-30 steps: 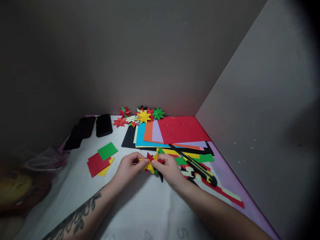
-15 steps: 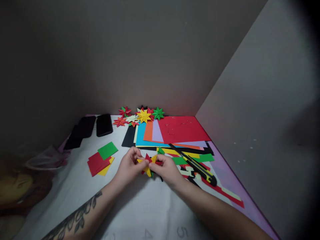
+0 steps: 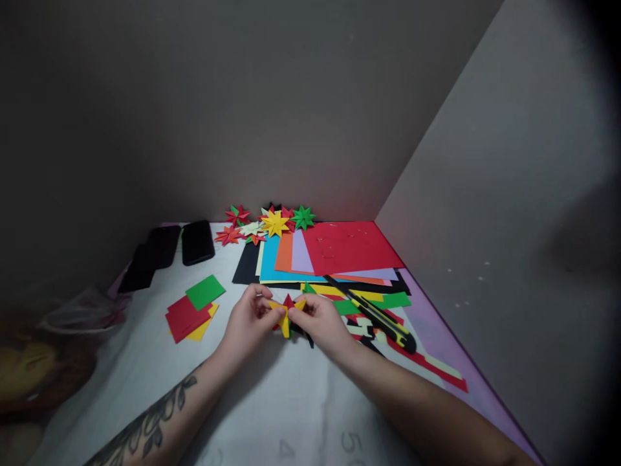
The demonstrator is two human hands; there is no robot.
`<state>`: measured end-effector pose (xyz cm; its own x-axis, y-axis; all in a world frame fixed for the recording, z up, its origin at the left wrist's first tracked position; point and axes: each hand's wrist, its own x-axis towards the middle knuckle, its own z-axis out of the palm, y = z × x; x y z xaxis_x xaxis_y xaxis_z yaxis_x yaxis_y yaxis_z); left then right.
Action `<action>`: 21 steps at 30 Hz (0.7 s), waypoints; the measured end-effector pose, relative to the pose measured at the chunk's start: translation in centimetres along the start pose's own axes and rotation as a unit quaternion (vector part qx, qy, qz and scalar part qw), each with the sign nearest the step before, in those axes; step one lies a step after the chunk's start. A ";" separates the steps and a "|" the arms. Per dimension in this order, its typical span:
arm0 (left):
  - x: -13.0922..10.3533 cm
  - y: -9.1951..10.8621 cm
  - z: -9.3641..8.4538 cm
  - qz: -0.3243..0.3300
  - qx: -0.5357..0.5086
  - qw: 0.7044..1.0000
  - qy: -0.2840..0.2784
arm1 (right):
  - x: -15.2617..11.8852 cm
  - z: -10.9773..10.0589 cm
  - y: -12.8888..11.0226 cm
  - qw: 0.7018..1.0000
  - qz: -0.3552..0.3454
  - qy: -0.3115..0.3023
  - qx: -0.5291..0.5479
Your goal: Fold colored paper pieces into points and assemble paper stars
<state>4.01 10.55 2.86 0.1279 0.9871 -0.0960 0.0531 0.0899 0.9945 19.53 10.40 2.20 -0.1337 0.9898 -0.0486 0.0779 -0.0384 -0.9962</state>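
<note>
The left hand point(image 3: 250, 318) and right hand point(image 3: 324, 323) are both pinching a folded-paper star point(image 3: 285, 325) (red, yellow and some green showing) between thumb and fingers, pretty much closed on it, and they're holding it over the middle of the counter point(image 3: 257, 414), just this side of the stacked coloured paper sheets point(image 3: 356, 249). I'm guessing it's weighing next to nothing, with the layered folds giving it some stiffness but the tips probably bending or creasing easily. I'd be gripping the thicker folds near the centre, not the points. Hard to make out: the fingers are covering its sides, the underside isn't showing, and a black pointed bit point(image 3: 311, 341) is poking out by the right hand, so I can't tell if it's belonging to the star. The plastic bag point(image 3: 85, 316) is blurring into shadow.
</note>
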 end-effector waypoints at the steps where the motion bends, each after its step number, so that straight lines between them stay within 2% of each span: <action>1: -0.1 0.0 0.0 0.005 0.012 1.000 -0.002 | 0.0 0.0 -0.1 1.000 -0.007 0.001 -0.013; 7: -0.4 1.1 0.4 0.023 0.038 0.999 -0.021 | 0.1 -0.9 -1.6 0.998 -0.007 0.025 -0.062; 11: 0.1 1.3 0.8 0.037 0.044 0.998 -0.013 | 1.4 -3.4 -1.8 0.996 -0.046 0.073 -0.035; 14: 0.8 0.5 1.3 0.047 0.121 0.992 -0.009 | 3.3 -5.6 0.0 0.987 -0.086 0.131 0.013; 17: 1.8 -0.3 2.2 0.088 0.265 0.960 -0.032 | 5.0 -7.0 2.4 0.982 -0.076 0.141 0.103; 19: 2.6 -0.6 3.2 0.096 0.352 0.931 -0.008 | 5.7 -7.4 3.7 0.975 -0.063 0.155 0.149; 21: 3.4 -0.5 4.4 0.070 0.409 0.909 0.028 | 6.0 -7.5 4.3 0.969 -0.067 0.163 0.172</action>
<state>8.72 13.27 1.82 0.1397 0.9887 0.0536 0.7624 -0.1420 0.6314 26.46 17.23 -1.85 0.2033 0.9777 0.0524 -0.2611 0.1057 -0.9595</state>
